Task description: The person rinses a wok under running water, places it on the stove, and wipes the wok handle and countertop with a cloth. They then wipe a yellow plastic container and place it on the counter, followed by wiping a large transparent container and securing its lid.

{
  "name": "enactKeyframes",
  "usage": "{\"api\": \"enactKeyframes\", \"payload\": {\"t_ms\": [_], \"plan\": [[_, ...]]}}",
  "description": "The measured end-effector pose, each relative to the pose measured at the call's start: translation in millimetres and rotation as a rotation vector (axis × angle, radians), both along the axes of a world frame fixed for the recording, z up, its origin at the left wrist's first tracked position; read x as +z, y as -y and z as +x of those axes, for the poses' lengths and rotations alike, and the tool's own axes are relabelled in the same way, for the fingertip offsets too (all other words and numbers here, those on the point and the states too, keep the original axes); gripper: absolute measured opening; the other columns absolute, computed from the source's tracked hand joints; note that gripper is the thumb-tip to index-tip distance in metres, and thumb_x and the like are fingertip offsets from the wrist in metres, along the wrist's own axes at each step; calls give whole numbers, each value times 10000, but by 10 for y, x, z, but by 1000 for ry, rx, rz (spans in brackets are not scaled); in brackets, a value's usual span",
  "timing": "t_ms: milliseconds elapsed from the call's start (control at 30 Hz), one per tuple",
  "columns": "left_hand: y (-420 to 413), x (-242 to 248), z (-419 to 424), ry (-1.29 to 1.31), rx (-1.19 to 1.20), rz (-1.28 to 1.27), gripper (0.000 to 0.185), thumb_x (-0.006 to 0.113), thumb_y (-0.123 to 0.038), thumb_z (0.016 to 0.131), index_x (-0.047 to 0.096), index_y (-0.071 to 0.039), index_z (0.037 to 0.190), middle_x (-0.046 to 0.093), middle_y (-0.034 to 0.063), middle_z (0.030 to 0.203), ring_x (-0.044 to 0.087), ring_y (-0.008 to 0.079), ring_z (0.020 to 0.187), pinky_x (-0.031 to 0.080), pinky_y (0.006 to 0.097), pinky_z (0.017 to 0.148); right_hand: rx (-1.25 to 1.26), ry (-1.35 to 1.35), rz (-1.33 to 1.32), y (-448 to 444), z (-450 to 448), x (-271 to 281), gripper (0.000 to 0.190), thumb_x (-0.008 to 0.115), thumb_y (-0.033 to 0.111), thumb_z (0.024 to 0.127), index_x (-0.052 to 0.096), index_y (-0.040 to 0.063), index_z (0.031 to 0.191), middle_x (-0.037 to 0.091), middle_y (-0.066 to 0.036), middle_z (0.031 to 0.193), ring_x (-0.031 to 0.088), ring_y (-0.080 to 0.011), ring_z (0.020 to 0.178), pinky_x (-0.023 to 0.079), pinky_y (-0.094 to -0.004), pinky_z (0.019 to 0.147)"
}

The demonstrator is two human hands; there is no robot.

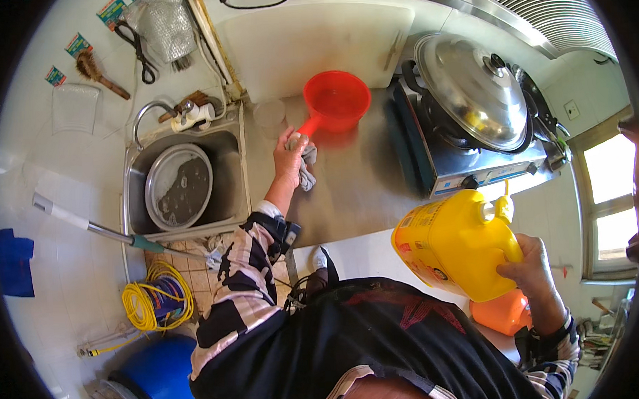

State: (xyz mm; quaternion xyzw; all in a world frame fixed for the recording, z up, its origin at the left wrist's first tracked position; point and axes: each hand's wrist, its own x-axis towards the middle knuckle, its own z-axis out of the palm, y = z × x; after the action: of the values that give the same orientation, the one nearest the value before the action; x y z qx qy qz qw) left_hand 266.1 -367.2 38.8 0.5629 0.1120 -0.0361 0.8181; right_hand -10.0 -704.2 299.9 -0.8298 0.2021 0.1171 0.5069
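Note:
My left hand grips the handle of a red plastic dipper over the steel counter. A grey cloth is bunched against the same hand. The dipper is upright; whether it holds liquid I cannot tell. My right hand holds a large yellow plastic jug by its handle, in front of the gas stove. The jug's mouth is uncovered, and its yellow cap hangs beside it. A clear, round container stands left of the dipper.
At the left, a metal basin with dark contents sits in the steel sink. A lidded wok stands on the gas stove at the right. A mop pole slants below the sink, near a yellow hose reel.

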Motion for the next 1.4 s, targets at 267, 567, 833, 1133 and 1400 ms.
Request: {"api": "enactKeyframes", "payload": {"t_ms": [267,567,833,1133,1400], "plan": [[41,-57,85,52,72,-29,387,676,-101,816,551,6,1167,638,81,787,605,130,648,470,263,519,137,36,-85,-241,497,-185,319,704,86,639,633,-47,920,671,-100,830,656,-196,706,539,-284,732],[-53,-123,53,69,101,-15,352,656,-32,812,565,58,1139,631,73,786,587,117,638,477,242,588,203,-9,-94,-449,846,-149,301,712,102,682,638,-44,936,687,-108,848,673,-228,738,548,-321,769],[-310,-184,-271,224,103,187,329,628,-66,828,595,22,1143,607,59,807,559,91,615,472,228,559,182,-28,-159,-453,1005,-222,301,711,56,657,636,-38,933,673,-97,832,659,-210,730,541,-309,747],[-891,-14,-999,134,40,295,313,623,-79,824,620,-14,1129,602,29,815,590,85,681,488,220,592,175,17,-164,-310,1211,-324,344,670,12,582,623,-46,918,641,-56,791,616,-143,706,518,-280,699],[-1448,183,-1400,51,28,290,302,620,-99,819,619,1,1104,624,59,859,593,90,682,487,208,607,243,115,-286,-361,1641,-293,316,673,15,587,628,-29,897,641,-74,765,622,-170,695,518,-278,683]]}}
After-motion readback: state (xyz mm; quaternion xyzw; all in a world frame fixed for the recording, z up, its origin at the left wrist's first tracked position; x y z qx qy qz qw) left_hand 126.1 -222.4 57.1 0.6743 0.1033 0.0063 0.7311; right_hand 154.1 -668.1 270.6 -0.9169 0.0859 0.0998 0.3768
